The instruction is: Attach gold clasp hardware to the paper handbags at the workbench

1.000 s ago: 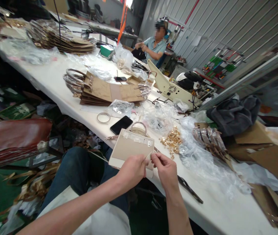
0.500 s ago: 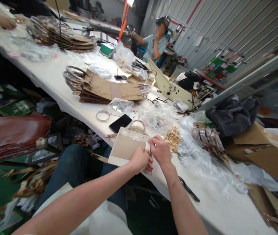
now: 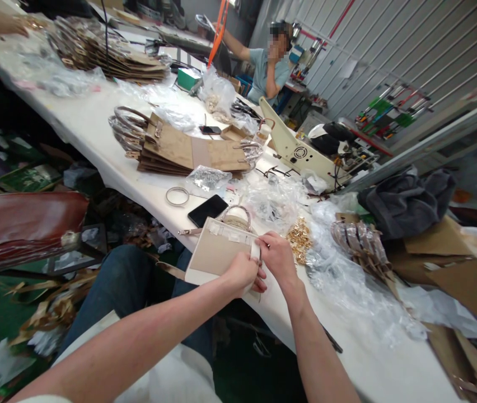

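Observation:
A beige handbag (image 3: 217, 252) lies tilted at the table's front edge, partly over my lap, its curved handle pointing away from me. My left hand (image 3: 244, 274) is closed on the bag's right end, its thumb pressing a short white strap (image 3: 256, 249) there. At the same strap, the fingers of my right hand (image 3: 278, 254) are pinched together near its upper part. The strap's lower end and most of my left fingers are hidden. Just right of my right hand is a pile of small gold metal fittings (image 3: 299, 240).
Beyond the bag lie a black phone (image 3: 207, 211), a ring-shaped roll (image 3: 177, 196) and a stack of brown bag pieces (image 3: 192, 151). Clear plastic wrap (image 3: 360, 285) covers the right side. Dark scissors (image 3: 331, 339) are half hidden by my right forearm. A person (image 3: 270, 67) sits across the table.
My hands stay at the strap with only slight finger movement. My right forearm now covers more of the scissors. The person across has raised an arm. The view has shifted slightly.

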Motion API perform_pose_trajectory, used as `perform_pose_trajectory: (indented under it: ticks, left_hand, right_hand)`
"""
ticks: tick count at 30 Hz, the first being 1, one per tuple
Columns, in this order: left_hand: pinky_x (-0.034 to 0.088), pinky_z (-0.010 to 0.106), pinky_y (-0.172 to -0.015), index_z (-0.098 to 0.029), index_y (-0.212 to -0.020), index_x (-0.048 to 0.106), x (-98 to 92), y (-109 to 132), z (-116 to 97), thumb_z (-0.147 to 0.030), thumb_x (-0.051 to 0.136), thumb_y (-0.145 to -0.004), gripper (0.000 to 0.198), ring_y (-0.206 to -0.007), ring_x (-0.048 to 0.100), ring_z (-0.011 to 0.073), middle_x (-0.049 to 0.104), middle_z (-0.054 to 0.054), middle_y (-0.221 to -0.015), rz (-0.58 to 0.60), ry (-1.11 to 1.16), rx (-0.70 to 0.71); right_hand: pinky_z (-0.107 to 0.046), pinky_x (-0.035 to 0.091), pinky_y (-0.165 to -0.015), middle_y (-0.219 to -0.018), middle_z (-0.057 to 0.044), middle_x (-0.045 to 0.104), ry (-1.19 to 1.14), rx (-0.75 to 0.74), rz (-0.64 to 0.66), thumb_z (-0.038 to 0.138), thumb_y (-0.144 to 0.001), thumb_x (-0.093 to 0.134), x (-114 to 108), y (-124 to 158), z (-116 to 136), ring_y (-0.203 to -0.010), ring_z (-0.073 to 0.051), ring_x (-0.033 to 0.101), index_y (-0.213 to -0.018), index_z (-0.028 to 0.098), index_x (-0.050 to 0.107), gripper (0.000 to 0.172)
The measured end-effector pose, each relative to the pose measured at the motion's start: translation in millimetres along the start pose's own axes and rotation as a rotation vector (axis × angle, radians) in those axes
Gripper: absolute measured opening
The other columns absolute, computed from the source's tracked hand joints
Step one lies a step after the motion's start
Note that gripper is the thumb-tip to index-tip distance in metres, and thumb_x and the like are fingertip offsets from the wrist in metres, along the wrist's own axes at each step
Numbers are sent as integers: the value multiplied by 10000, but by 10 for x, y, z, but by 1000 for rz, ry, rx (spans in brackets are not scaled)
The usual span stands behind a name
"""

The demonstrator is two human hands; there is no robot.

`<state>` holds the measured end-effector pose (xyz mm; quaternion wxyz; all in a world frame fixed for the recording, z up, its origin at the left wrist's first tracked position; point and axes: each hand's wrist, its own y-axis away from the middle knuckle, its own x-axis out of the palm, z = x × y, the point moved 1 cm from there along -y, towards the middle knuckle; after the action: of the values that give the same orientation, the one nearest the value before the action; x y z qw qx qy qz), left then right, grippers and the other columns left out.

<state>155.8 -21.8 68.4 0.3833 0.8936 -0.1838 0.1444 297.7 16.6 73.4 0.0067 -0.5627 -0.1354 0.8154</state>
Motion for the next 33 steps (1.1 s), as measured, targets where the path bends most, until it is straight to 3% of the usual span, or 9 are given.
perform_pose_trajectory:
  ticks: [9, 12, 14, 16, 20, 26, 30, 33]
  left_hand:
    - [576, 319, -569, -158, -1102, 532, 6, 8, 10, -211, 367, -1132, 176, -457, 627, 160, 668, 18, -761, -4, -20, -1]
    - [567, 315, -567, -158, -1113, 535, 6, 6, 15, -229, 389, -1133, 163, -464, 640, 165, 691, 32, -782, -3, -29, -8]
    - [556, 300, -568, -161, -1121, 538, -4, 4, 22, -257, 420, -1136, 152, -474, 650, 163, 705, 38, -794, -5, -33, -10]
    - [548, 288, -574, -162, -1126, 539, -15, 2, 31, -275, 430, -1138, 158, -495, 668, 166, 717, 47, -801, 6, -39, -9]
    - [544, 290, -592, -162, -1136, 529, -18, 0, 54, -270, 395, -1142, 172, -509, 683, 175, 736, 58, -791, 35, -78, -12]
    - [525, 282, -571, -168, -1160, 507, 2, -8, 71, -305, 394, -1153, 178, -493, 671, 176, 738, 61, -784, 52, -111, -11]
    - [550, 308, -560, -168, -1151, 506, 16, -29, 63, -232, 380, -1122, 144, -480, 659, 187, 707, 41, -745, 56, -103, -22]
    - [539, 305, -513, -178, -1061, 510, 36, -26, 65, -184, 406, -1086, 107, -408, 563, 159, 619, -15, -652, 43, -89, 3]
  right_hand:
    - [-345, 509, -840, -967, -71, 760, -92, 15, 6, 235, -1025, 626, -15, 14, -18, -859, -215, 682, -873, 213, 827, 253]
    - [-353, 529, -843, -972, -72, 764, -161, 59, -19, 275, -998, 665, -41, 8, -19, -845, -219, 687, -1029, 204, 838, 190]
    - [-359, 539, -827, -990, -74, 760, -175, 84, -71, 306, -972, 710, -69, 20, -15, -805, -214, 677, -1167, 188, 821, 254]
    - [-358, 541, -824, -1016, -78, 756, -175, 64, -95, 324, -977, 720, -91, 41, -13, -816, -213, 679, -1175, 191, 826, 261]
    - [-351, 534, -851, -1010, -72, 758, -155, -66, 46, 274, -1029, 645, -97, 55, -41, -894, -217, 703, -1037, 232, 871, 230]
    - [-327, 522, -801, -972, -52, 754, -97, -139, 224, 246, -1020, 677, -126, -69, -107, -839, -195, 694, -971, 251, 877, 206]
    - [-326, 516, -802, -977, -58, 758, -19, -172, 269, 246, -1051, 637, -140, -93, -62, -845, -196, 692, -929, 254, 869, 263]
    - [-318, 502, -773, -1004, -65, 759, 52, -155, 239, 257, -1085, 586, -119, -35, -4, -830, -188, 680, -922, 251, 858, 317]
